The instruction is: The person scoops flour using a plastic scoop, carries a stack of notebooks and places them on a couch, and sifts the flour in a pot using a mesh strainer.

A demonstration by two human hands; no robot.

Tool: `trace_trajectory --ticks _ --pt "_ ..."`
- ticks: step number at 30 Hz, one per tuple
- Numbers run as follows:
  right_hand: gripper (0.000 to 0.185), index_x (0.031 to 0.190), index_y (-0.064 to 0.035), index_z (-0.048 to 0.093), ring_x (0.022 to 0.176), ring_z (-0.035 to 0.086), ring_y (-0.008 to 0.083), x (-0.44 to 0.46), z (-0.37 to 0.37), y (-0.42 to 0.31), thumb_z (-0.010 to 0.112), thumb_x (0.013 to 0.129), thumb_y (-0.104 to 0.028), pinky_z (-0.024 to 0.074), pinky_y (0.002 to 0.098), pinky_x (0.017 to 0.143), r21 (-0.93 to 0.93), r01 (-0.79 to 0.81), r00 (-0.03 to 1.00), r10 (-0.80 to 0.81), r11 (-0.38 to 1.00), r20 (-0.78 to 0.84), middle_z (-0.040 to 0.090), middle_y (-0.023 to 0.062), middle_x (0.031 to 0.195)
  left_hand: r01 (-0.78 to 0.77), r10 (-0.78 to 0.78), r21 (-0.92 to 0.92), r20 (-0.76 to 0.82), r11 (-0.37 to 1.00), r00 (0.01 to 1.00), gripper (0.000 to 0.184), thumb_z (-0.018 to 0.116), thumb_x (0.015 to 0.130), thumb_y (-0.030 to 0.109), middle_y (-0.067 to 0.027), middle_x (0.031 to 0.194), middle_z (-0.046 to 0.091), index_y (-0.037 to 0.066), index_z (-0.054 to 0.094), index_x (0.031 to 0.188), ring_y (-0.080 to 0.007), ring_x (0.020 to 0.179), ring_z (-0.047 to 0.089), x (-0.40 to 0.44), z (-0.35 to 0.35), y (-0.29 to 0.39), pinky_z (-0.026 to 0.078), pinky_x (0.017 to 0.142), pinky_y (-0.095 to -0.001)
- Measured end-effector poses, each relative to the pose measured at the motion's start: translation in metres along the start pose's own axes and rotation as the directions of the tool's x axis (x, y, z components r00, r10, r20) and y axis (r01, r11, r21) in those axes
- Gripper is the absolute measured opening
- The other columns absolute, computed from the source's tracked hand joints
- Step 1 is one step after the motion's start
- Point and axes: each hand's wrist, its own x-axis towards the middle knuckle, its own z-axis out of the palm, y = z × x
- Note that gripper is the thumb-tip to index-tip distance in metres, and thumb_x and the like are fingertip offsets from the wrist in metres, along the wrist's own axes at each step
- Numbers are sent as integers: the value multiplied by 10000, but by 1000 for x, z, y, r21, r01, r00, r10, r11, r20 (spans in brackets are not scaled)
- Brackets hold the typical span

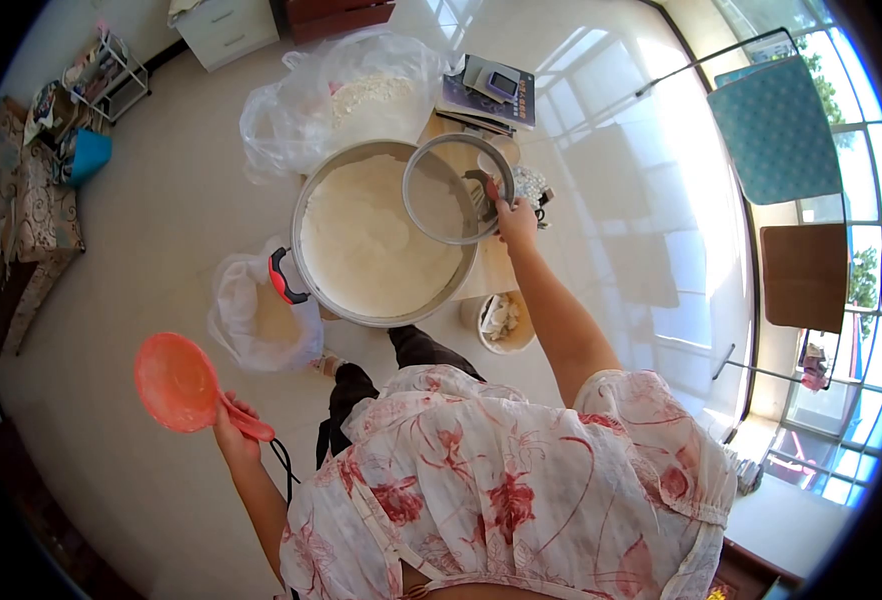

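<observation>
Looks partway, imo: big pot has a broad bed of pale powder, and more powder sits in the clear bag just beyond it, so prob. some left. R hand is closed round the handle of the sieve, which is over the pot's right rim; can't tell if any powder's on the mesh. L hand grips the scoop by its handle, off to the left, well apart from the pot; its bowl looks only dusted. Pot = round, smooth metal, w/ a red-and-black handle; sieve = round hoop, see-thru mesh; scoop = shallow, reddish, prob. plastic. Powder's soft, matte, w/ low ridges. Bags = thin, crinkly plastic; smaller bag has yellowish stuff, can't ID. Tub nr pot holds flaky white scraps.
</observation>
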Motion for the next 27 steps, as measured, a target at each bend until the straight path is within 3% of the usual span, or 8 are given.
trace_trajectory --ticks 5,8,11,14,19,22,27 --pt "366 1004 5 563 552 629 242 3 2 3 539 792 -293 510 343 534 -11 -8 1000 8 1000 -2 635 166 756 9 -9 6 7 1000 1000 338 488 893 352 -23 683 497 40 503 1023 -142 593 470 0 2 -1 399 535 -287" --pt "319 954 7 568 532 627 247 7 -3 6 511 810 -272 509 342 499 -47 54 999 -54 997 -2 634 166 728 -1 1 10 4 1000 1000 336 491 891 351 -23 682 496 41 501 1020 -141 594 471 -1 4 -1 399 533 -286" --pt "269 911 10 563 497 620 242 -3 -15 -1 477 817 -226 499 334 445 -16 -14 1000 14 1000 -3 623 158 686 -1 1 8 2 1000 1000 340 494 889 355 -23 681 496 40 501 1016 -140 596 471 -4 6 2 398 533 -285" --pt "233 909 19 547 466 610 239 -9 -21 0 455 805 -168 488 319 401 40 0 997 -3 999 78 614 157 677 5 -5 24 3 1000 1000 349 496 888 361 -19 681 495 38 501 1020 -136 598 471 -5 7 1 399 536 -282" --pt "202 915 25 521 462 602 232 -22 -30 7 448 802 -126 494 314 388 163 -116 986 93 980 141 588 123 677 0 0 36 9 999 1000 357 494 889 366 -15 689 495 37 502 1028 -131 605 473 -3 5 0 403 543 -280" --pt "198 921 28 512 468 602 227 -20 -23 21 449 798 -113 501 307 388 271 -163 985 141 949 96 577 111 684 10 -10 44 5 999 1000 354 490 890 367 -13 692 494 41 504 1027 -128 610 473 -5 8 0 405 546 -279" --pt "215 905 3 520 474 597 199 -26 -19 4 512 834 -199 468 272 351 350 -195 981 181 916 74 588 109 685 -11 9 48 38 999 999 331 482 895 358 -5 694 494 51 506 1016 -122 616 472 -1 6 2 407 550 -277"
